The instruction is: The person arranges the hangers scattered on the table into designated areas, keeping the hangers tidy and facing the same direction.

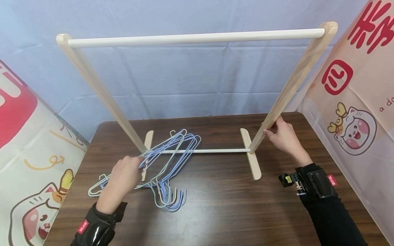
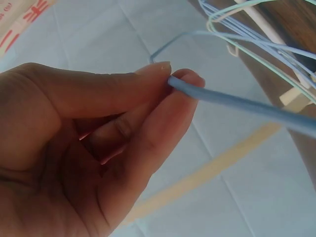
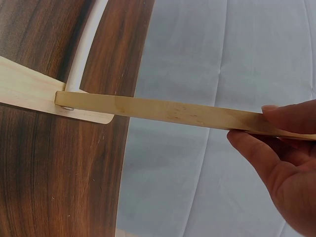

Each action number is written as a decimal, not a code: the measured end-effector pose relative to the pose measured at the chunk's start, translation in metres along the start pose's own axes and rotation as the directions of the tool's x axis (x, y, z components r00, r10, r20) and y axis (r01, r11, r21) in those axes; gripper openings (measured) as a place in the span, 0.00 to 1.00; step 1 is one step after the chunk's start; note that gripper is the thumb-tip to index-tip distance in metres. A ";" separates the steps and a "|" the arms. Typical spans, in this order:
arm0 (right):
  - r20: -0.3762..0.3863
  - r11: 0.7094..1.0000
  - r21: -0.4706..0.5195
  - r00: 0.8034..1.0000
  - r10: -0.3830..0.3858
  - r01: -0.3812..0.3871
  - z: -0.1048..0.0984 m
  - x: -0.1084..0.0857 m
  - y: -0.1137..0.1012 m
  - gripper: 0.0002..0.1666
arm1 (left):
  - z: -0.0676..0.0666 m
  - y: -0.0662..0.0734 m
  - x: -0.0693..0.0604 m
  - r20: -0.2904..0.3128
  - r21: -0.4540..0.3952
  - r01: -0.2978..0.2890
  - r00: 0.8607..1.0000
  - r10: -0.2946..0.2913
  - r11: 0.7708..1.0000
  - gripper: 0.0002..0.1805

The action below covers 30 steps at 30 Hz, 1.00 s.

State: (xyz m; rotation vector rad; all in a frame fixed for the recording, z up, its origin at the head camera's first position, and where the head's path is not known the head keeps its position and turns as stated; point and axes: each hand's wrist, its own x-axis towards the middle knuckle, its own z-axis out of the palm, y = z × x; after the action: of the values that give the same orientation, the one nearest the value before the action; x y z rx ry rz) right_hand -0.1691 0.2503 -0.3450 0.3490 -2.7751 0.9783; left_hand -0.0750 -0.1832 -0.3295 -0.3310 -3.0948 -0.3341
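The left hand pinches a blue wire clothes hanger between thumb and fingertips. Just beyond and to the right of that hand lies a tangled heap of blue and pale green hangers, their hooks bunched at the heap's near end; whether the pinched one is clear of it I cannot tell. More hanger ends show on the table just left of the same hand.

The heap gets in the way of the garment rack behind it, crossing in front of the left foot and part of the white lower rod. The wooden left upright rises beyond the left hand, leaning outward in the head view.

The right hand grips the right upright with thumb and fingers, above the right foot, which lies to that hand's left. The white top rod spans high above both hands. Under them is the dark wood-grain table; beyond them hangs a pale blue cloth, and to the right hand's right a printed pink cloth.
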 end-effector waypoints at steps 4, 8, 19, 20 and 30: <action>-0.003 1.000 0.004 1.000 -0.005 0.005 0.000 0.000 0.000 0.21 | -0.005 0.004 0.001 -0.007 -0.015 -0.016 1.000 0.016 1.000 0.12; -0.008 1.000 -0.004 1.000 -0.006 0.006 -0.001 0.001 -0.001 0.21 | -0.008 0.009 0.004 -0.010 -0.034 -0.015 1.000 0.015 0.999 0.11; 0.006 1.000 -0.006 1.000 0.001 -0.001 -0.001 0.001 -0.001 0.23 | -0.011 0.017 0.020 -0.024 -0.049 -0.030 0.999 0.029 0.998 0.14; 0.006 1.000 -0.006 1.000 0.000 0.000 -0.001 0.000 0.000 0.22 | -0.011 0.018 0.022 -0.019 -0.050 -0.030 0.999 0.030 0.998 0.14; 0.005 1.000 -0.012 1.000 0.003 -0.003 -0.001 0.000 0.000 0.23 | -0.020 0.035 0.037 0.008 -0.054 -0.052 0.999 0.053 0.997 0.11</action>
State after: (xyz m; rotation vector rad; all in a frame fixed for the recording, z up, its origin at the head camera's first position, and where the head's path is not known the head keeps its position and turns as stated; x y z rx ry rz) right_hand -0.1694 0.2506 -0.3442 0.3461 -2.7854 0.9629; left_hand -0.1037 -0.1459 -0.3017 -0.4150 -3.0844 -0.4160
